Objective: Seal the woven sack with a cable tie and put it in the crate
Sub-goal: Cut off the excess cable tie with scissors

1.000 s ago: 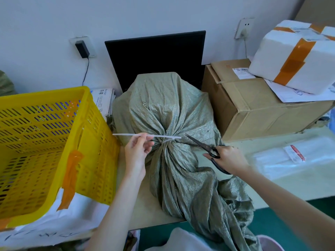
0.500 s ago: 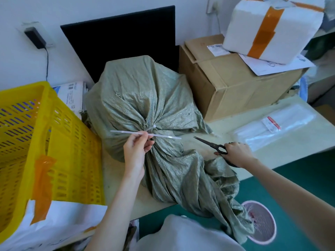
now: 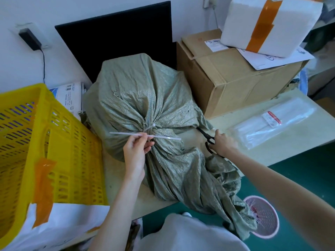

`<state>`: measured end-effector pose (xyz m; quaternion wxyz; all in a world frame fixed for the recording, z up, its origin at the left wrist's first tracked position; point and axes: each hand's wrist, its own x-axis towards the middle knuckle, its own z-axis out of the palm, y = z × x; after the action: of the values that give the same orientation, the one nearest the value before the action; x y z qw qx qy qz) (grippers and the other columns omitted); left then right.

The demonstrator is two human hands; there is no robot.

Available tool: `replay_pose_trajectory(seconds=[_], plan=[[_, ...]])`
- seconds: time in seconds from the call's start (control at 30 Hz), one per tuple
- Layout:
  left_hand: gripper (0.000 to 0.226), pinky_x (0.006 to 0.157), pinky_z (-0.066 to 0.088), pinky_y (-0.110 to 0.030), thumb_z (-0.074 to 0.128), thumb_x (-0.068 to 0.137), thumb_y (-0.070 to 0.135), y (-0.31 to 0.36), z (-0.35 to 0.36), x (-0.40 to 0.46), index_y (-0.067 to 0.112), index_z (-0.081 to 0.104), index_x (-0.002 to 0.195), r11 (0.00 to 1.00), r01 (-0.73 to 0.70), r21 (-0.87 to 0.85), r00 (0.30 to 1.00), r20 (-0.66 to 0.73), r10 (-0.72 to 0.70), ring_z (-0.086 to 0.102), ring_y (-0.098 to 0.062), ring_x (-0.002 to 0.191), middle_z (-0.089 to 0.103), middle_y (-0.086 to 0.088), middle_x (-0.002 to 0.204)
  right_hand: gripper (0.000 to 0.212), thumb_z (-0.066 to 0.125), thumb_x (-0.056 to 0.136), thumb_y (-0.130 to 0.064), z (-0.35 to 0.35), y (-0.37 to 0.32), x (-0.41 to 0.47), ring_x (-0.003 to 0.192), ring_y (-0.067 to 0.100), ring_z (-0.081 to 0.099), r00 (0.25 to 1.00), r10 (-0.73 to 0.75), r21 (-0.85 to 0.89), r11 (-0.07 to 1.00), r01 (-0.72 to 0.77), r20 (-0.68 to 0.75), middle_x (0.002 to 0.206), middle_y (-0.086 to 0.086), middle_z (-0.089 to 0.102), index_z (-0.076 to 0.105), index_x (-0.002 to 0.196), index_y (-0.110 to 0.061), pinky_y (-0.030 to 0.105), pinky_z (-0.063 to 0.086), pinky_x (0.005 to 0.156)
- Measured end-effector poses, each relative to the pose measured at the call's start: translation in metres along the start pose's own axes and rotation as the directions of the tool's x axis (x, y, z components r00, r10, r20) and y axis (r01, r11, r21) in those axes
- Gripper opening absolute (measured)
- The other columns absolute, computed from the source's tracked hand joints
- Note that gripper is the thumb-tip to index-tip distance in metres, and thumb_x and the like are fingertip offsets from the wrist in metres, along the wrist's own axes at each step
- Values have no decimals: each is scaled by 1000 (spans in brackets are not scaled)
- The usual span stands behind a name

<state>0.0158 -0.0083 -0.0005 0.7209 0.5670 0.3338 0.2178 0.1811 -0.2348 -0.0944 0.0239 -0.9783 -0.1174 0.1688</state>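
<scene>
The sack [image 3: 145,109] sits mid-frame on the surface [image 3: 272,142], its neck cinched by one tie [image 3: 153,126]. The left hand [image 3: 136,151] pinches a loose strip [image 3: 145,135]; the right hand [image 3: 223,144] closes on one pair of scissors [image 3: 206,136]. One crate [image 3: 54,142] waits at left. Risks as I judge them: the blades snagging the weave, or the strip dropping

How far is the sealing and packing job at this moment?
Done: a cable tie cinches the neck of the woven sack. In hand: the left hand pinches a loose white tie strip, seemingly the trimmed-off tail; the right hand holds scissors low by the table. Left: the sack is not yet in the yellow crate.
</scene>
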Motion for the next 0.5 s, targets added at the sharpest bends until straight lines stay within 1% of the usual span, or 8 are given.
replay_pose_trajectory(seconds=[0.07, 0.17, 0.23, 0.3, 0.33, 0.4, 0.47, 0.5], plan=[[12, 63, 52, -19, 57, 93, 10, -1, 0, -1, 10, 63, 83, 1000, 11, -4, 1000, -4, -11, 65, -8, 65, 72, -2, 80, 57, 57, 91, -39, 1, -7, 3, 93, 34, 63, 1000, 25, 47, 999, -25, 10, 110, 15, 60, 34, 130, -5, 36, 45, 59], [11, 63, 52, -20, 57, 93, 10, -2, -1, -1, 9, 63, 84, 1000, 21, -13, 1000, -3, -21, 66, -9, 67, 71, -4, 82, 67, 59, 90, -36, 3, -16, 9, 100, 37, 61, 998, 54, 130, 990, -59, 35, 124, 21, 54, 28, 139, -1, 39, 48, 64], [11, 63, 52, -19, 56, 94, 9, 0, 0, -2, 8, 63, 85, 1000, 24, -19, 1000, 1, -24, 66, -10, 68, 71, -5, 82, 66, 61, 89, -33, 4, -22, 12, 103, 37, 59, 999, 41, 173, 984, -44, 19, 126, 23, 51, 32, 137, 1, 41, 52, 71], [12, 64, 53, -20, 56, 94, 8, 1, 1, -3, 9, 64, 85, 1000, 21, -13, 1000, 2, -21, 66, -11, 68, 71, -6, 83, 45, 60, 91, -26, 5, -27, 15, 104, 36, 54, 1000, 8, 173, 985, -2, -31, 121, 23, 51, 42, 124, 0, 40, 50, 73], [12, 65, 53, -21, 56, 94, 8, 1, 2, -3, 9, 64, 85, 1000, 18, -8, 1000, 3, -18, 66, -11, 69, 71, -6, 83, 35, 57, 92, -21, 6, -28, 17, 103, 37, 53, 999, -7, 163, 986, 15, -50, 117, 22, 52, 45, 118, -1, 39, 48, 71], [11, 67, 53, -22, 55, 94, 8, 2, 2, -4, 7, 64, 88, 1000, 12, 5, 1000, 10, -12, 66, -12, 70, 71, -7, 84, 22, 52, 91, -13, 7, -28, 20, 99, 38, 52, 998, -23, 147, 989, 32, -64, 111, 23, 54, 47, 110, -2, 38, 43, 67], [11, 68, 54, -23, 54, 95, 9, 2, 2, -5, 4, 63, 92, 1000, 0, 21, 1000, 18, -1, 67, -12, 71, 71, -7, 84, 7, 49, 89, -7, 4, -26, 21, 89, 35, 54, 998, -31, 157, 987, 41, -63, 103, 23, 57, 50, 94, -3, 37, 41, 62], [11, 68, 54, -22, 54, 95, 9, 3, 2, -6, 3, 63, 93, 1000, -6, 29, 1000, 19, 5, 67, -12, 71, 71, -6, 84, 3, 46, 87, -4, 0, -26, 20, 82, 33, 54, 997, -30, 180, 983, 42, -67, 97, 22, 59, 49, 85, -4, 36, 41, 60]])
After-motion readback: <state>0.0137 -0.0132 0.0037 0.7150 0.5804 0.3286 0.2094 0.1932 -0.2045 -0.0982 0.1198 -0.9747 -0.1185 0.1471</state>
